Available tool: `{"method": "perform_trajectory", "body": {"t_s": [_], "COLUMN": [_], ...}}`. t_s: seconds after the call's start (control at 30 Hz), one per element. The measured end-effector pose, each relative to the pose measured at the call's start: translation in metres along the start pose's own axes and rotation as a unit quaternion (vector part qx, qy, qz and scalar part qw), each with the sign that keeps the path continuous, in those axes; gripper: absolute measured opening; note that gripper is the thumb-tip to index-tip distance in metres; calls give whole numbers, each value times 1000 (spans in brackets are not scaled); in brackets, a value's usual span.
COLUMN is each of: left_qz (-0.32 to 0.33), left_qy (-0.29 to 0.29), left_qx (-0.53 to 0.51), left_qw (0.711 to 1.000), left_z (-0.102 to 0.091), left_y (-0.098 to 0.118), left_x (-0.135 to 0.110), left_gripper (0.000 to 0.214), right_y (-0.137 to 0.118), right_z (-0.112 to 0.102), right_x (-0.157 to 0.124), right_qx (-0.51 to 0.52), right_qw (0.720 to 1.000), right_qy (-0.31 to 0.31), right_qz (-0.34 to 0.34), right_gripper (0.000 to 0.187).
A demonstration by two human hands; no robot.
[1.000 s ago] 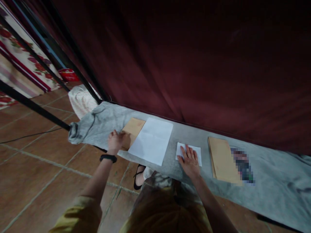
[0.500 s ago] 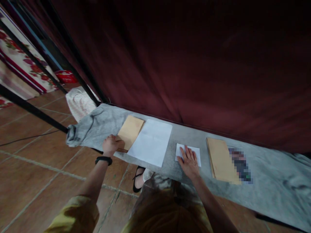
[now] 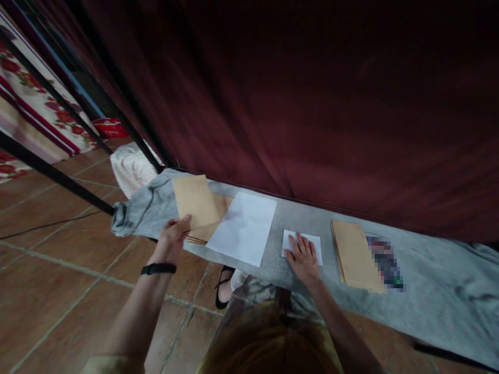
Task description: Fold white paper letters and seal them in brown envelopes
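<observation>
My left hand [image 3: 175,236] grips a brown paper envelope [image 3: 196,201] by its lower left part, thumb on top. That envelope is tilted over a stack of similar brown envelopes [image 3: 222,205], which it partly covers. Right of the stack lies a large white paper sheet [image 3: 244,228], flat on the cloth. My right hand [image 3: 304,257] rests flat, fingers spread, on a small white paper [image 3: 317,249] that looks folded. Farther right is a second pile of brown envelopes [image 3: 353,254], next to a blurred-out dark object [image 3: 385,262].
A grey cloth [image 3: 436,280] covers the narrow bench. Behind it hangs a dark red curtain [image 3: 312,130]. Black metal bars [image 3: 58,174] slant at the left, near a striped cloth bundle [image 3: 134,169] and a red container [image 3: 110,127]. A cable [image 3: 47,226] runs over the tiled floor.
My left hand has lifted the top envelope off the left stack and turned it leftward. My right hand has stayed on the small white paper.
</observation>
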State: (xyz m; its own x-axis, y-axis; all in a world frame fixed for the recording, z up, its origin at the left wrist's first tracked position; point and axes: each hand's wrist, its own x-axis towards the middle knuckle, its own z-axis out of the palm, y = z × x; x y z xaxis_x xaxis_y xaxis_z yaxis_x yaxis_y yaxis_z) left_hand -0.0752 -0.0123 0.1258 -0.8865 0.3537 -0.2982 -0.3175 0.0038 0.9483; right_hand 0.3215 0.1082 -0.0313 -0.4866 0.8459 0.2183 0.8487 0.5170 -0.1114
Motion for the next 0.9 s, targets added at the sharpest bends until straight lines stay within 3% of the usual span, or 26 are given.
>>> {"method": "perform_trajectory", "body": {"t_s": [0.13, 0.27, 0.37, 0.7, 0.9], "left_qz": [-96, -147, -170, -149, -258], "left_qy": [-71, -93, -96, -33, -116], "left_qx": [-52, -99, -115, -125, -53], "left_qw": [991, 980, 974, 980, 958], "left_z": [36, 70, 86, 96, 107], "left_y": [-35, -67, -82, -93, -125], "left_x": [-45, -86, -101, -100, -127], "left_gripper": [12, 10, 11, 11, 23], "right_y": [-2, -3, -3, -5, -4], "right_z": [-6, -10, -12, -19, -18], "right_x": [1, 1, 1, 4, 3], "right_qx": [0, 2, 9, 22, 23], "right_qw": [1000, 1000, 1000, 999, 999], "right_qy": [-7, -3, 0, -22, -25], "right_qz": [1, -1, -2, 14, 12], "right_gripper": [57, 57, 57, 56, 57]}}
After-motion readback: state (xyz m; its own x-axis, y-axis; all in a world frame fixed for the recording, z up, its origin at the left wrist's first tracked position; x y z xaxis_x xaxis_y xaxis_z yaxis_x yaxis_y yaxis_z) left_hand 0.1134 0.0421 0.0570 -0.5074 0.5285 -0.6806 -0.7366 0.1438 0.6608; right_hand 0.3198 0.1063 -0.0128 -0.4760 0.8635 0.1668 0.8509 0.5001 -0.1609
